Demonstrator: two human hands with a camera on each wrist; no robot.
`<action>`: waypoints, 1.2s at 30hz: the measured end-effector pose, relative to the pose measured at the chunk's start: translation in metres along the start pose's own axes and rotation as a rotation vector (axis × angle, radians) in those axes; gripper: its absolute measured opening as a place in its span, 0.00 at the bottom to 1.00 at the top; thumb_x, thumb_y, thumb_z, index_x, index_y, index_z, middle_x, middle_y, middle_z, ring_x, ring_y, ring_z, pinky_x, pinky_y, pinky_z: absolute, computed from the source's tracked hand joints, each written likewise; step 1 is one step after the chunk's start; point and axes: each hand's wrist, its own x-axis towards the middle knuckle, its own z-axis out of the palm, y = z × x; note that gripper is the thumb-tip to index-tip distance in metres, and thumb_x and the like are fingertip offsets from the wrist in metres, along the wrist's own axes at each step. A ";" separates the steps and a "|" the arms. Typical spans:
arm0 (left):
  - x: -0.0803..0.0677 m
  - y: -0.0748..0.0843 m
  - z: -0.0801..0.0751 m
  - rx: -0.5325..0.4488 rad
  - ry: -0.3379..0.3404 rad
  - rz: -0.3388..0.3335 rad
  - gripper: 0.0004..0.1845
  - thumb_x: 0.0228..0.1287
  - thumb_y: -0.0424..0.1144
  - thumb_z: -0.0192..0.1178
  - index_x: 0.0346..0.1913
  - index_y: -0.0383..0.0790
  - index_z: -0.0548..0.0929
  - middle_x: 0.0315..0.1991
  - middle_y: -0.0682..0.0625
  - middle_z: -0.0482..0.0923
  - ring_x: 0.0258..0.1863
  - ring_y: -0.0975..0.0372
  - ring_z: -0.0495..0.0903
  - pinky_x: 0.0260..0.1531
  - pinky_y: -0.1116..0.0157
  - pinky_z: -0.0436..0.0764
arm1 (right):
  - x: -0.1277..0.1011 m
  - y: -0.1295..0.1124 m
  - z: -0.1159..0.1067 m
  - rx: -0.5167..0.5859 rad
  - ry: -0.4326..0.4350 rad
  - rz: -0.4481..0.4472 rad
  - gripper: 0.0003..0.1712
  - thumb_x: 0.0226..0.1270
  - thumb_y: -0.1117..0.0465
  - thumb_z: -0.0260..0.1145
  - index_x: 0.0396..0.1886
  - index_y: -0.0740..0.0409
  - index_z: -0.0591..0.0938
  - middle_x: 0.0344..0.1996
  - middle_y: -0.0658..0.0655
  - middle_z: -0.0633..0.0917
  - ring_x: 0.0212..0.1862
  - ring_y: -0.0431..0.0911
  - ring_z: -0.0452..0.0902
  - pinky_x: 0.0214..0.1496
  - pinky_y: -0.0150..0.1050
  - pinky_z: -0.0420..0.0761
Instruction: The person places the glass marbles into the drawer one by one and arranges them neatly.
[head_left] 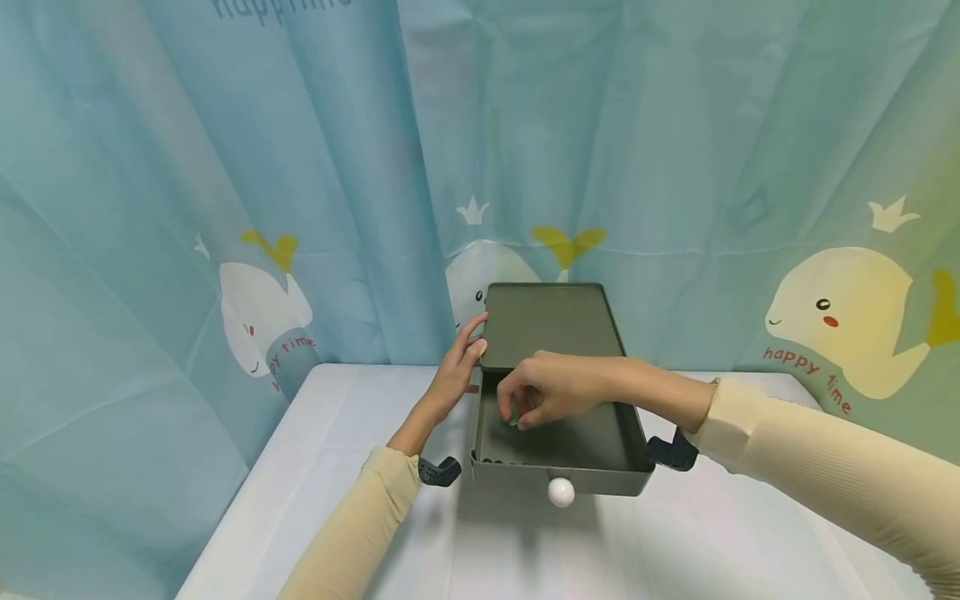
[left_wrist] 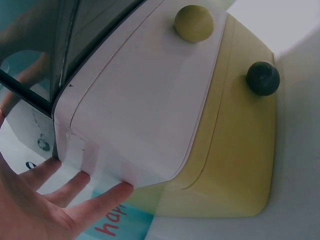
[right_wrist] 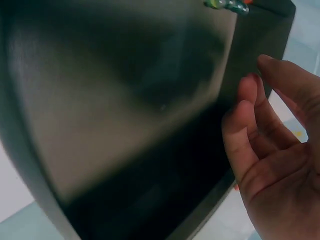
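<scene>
In the head view, a dark olive drawer [head_left: 592,437] with a white round knob [head_left: 561,492] stands pulled out from under its flat-topped cabinet [head_left: 551,325]. My right hand [head_left: 558,387] reaches down into it, thumb and fingertips drawn together at a small green thing [head_left: 513,422]. The right wrist view shows those fingers [right_wrist: 239,117] above the drawer floor, the pinched spot hidden. Small shiny green and red pieces [right_wrist: 227,5] lie beyond them. My left hand [head_left: 453,375] touches the cabinet's left side; in the left wrist view its spread fingertips [left_wrist: 125,190] meet the pinkish-white drawer [left_wrist: 140,100].
Below the pinkish-white drawer, with its yellow knob [left_wrist: 194,23], is a yellow drawer [left_wrist: 235,150] with a dark green knob [left_wrist: 262,78]. A white-covered table [head_left: 337,417] bears the cabinet. A blue whale-print curtain [head_left: 360,208] hangs close behind.
</scene>
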 end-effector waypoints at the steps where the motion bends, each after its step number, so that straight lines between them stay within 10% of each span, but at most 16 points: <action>1: 0.002 -0.005 0.000 0.003 0.007 0.003 0.31 0.83 0.48 0.42 0.83 0.52 0.52 0.77 0.35 0.55 0.74 0.40 0.61 0.48 0.35 0.80 | 0.001 0.000 0.002 -0.005 -0.010 0.010 0.07 0.67 0.64 0.73 0.41 0.49 0.85 0.27 0.41 0.84 0.24 0.33 0.78 0.35 0.32 0.80; 7: 0.015 -0.032 -0.002 0.025 0.029 0.012 0.31 0.83 0.50 0.42 0.83 0.58 0.52 0.79 0.38 0.55 0.75 0.42 0.60 0.46 0.35 0.81 | 0.006 0.002 0.008 -0.014 -0.080 0.068 0.06 0.67 0.65 0.72 0.41 0.51 0.86 0.25 0.42 0.83 0.24 0.33 0.78 0.34 0.31 0.80; 15: 0.001 0.002 -0.002 0.027 0.002 0.022 0.31 0.83 0.47 0.41 0.83 0.49 0.52 0.79 0.34 0.53 0.75 0.39 0.61 0.47 0.36 0.82 | 0.010 0.002 0.008 -0.044 -0.139 0.155 0.07 0.68 0.66 0.71 0.42 0.51 0.86 0.25 0.44 0.83 0.25 0.35 0.79 0.32 0.32 0.80; 36: -0.001 0.002 0.000 0.004 0.003 0.007 0.31 0.84 0.47 0.42 0.84 0.50 0.52 0.78 0.34 0.55 0.75 0.40 0.60 0.48 0.34 0.80 | 0.013 0.004 0.015 -0.103 -0.158 0.202 0.08 0.66 0.68 0.71 0.39 0.49 0.84 0.23 0.45 0.81 0.25 0.35 0.76 0.31 0.32 0.76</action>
